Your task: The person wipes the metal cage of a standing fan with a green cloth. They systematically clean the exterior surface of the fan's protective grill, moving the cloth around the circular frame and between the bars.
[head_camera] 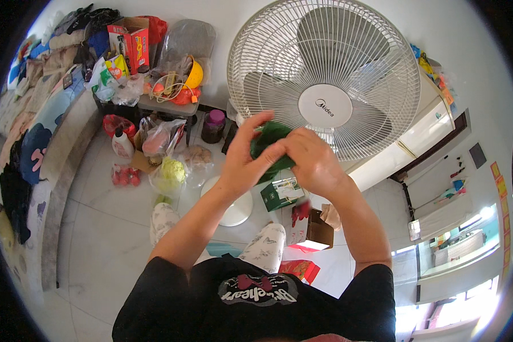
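Observation:
A dark green, limp sheet [278, 133] is raised before the front grille of a Midea fan [325, 104]. Whether it is cloth or leaf I cannot tell. My left hand [246, 158] holds its left side, fingers curved up and thumb across the front. Over its right side, my right hand [313, 160] is closed with the knuckles up, hiding part of the sheet. The two hands nearly meet at my left thumb. Beneath them are the fan's round white base [236, 209] and a green printed box [278, 196] on the floor.
Left of the base lie a bagged cabbage [173, 170], a white bottle [122, 144] and bagged red fruit [126, 175]. A cluttered chair [171, 104] stands behind, near a purple-lidded jar [214, 126]. An open cardboard box [318, 228] sits by my knee; a white refrigerator [427, 115] stands right.

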The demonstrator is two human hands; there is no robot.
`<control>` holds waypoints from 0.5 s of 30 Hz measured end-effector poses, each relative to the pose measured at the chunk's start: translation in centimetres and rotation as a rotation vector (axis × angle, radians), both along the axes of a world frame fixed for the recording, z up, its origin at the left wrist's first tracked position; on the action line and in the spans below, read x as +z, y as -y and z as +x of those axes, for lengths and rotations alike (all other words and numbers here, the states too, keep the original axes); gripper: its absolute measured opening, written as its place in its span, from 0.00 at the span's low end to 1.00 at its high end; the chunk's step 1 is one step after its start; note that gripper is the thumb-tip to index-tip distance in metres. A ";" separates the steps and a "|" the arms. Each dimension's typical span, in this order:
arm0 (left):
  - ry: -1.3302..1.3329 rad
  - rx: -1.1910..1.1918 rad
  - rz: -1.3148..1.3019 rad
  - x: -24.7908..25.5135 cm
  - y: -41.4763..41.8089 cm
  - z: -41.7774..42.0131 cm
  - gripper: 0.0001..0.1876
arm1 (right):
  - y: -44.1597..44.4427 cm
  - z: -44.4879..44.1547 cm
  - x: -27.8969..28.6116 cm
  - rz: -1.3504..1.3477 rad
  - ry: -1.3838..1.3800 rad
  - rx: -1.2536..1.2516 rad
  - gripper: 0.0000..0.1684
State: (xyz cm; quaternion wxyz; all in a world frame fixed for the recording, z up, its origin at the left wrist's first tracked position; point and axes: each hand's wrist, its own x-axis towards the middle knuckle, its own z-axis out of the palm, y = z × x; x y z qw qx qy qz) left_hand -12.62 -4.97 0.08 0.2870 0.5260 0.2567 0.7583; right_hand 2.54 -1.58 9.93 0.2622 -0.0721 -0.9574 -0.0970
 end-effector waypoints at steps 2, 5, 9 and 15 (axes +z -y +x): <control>0.069 -0.175 0.018 0.5 0.0 0.8 0.37 | -0.4 0.0 0.5 -0.074 -0.061 -0.044 0.23; -0.132 -0.040 -0.030 1.3 -0.1 1.2 0.38 | -1.3 0.4 1.0 -0.247 -0.204 -0.126 0.23; -0.202 0.239 0.071 2.4 -1.5 1.1 0.25 | -1.4 0.8 2.7 -0.298 -0.189 -0.121 0.23; 0.142 0.105 -0.104 5.0 -2.2 0.0 0.13 | -1.5 3.2 9.6 0.081 0.148 -0.154 0.38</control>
